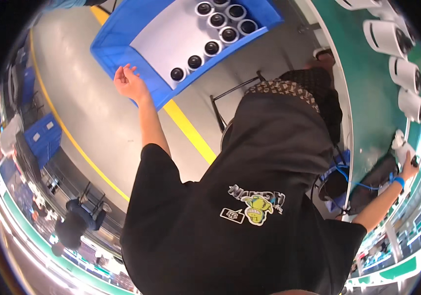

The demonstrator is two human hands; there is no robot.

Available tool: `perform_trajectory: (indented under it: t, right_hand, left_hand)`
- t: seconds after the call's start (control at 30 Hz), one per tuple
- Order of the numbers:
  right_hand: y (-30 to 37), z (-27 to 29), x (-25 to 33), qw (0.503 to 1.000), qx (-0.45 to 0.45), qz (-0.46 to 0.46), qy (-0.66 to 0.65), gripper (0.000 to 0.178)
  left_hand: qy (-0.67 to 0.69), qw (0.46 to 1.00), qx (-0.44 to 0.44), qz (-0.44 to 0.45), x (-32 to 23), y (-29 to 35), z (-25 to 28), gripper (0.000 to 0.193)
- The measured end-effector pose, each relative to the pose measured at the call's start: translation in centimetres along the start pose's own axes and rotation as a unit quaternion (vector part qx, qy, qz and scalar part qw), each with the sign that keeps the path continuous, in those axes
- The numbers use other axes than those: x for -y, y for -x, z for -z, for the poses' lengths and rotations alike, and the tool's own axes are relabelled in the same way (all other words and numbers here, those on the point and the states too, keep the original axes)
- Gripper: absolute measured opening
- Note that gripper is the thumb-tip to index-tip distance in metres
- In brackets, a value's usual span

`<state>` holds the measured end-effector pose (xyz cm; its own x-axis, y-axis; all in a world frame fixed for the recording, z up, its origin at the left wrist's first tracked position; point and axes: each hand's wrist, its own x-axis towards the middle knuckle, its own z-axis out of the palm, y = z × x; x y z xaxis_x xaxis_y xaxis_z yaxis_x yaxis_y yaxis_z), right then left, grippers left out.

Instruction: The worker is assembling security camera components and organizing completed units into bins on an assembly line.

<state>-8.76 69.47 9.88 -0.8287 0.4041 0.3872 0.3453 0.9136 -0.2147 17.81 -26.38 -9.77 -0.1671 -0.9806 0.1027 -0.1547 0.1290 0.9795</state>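
My left hand (pixel 130 84) is held over the near left corner of a blue bin (pixel 146 66), its fingers loosely bent and apart, with nothing in them. Inside the bin, several white bullet-style security cameras (pixel 183 77) with round black lens ends stand in rows along the right and near sides, on a pale sheet. Far to the right, my right hand (pixel 409 168), with a blue band at the wrist, grips a white security camera (pixel 403 145) over the green workbench. Its dark end shows beside my fingers; the rim's distortion blurs the grip.
More white cameras (pixel 386 38) lie in a line along the green bench (pixel 365 103) on the right. Blue cable (pixel 362 186) runs near its edge. A black metal frame (pixel 230 93) stands by the bin. Yellow lines (pixel 190 132) mark the floor; another person (pixel 75 221) is far left.
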Motion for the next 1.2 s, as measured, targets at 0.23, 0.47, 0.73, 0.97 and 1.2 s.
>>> perform_trajectory:
  t: [0.23,0.47,0.73,0.97,1.2]
  right_hand:
    - [9.0,8.7,16.5,0.853,-0.356,0.316,0.212,0.078]
    - [28.2,10.2,41.2,0.767,-0.184,0.566,-0.241,0.058]
    - [40.0,1.6,52.5,0.650,0.068,0.585,-0.480,0.046]
    - [37.4,1.2,47.1,0.747,0.301,0.500,-0.318,0.073]
    - [36.4,1.2,40.3,0.816,0.330,0.405,-0.247,0.066]
  left_hand:
    - [0.066,0.992,0.103,0.020,-9.6,7.6,0.2,0.016]
    - [0.231,0.733,0.604,-0.209,-22.4,19.4,-6.0,0.109]
    - [0.088,0.828,0.514,-0.207,-17.1,11.4,-3.6,0.072]
    - [-0.095,0.977,0.041,0.188,0.7,-3.7,2.7,0.073]
    - [-0.513,0.835,0.189,0.059,9.9,-3.4,2.5,0.074]
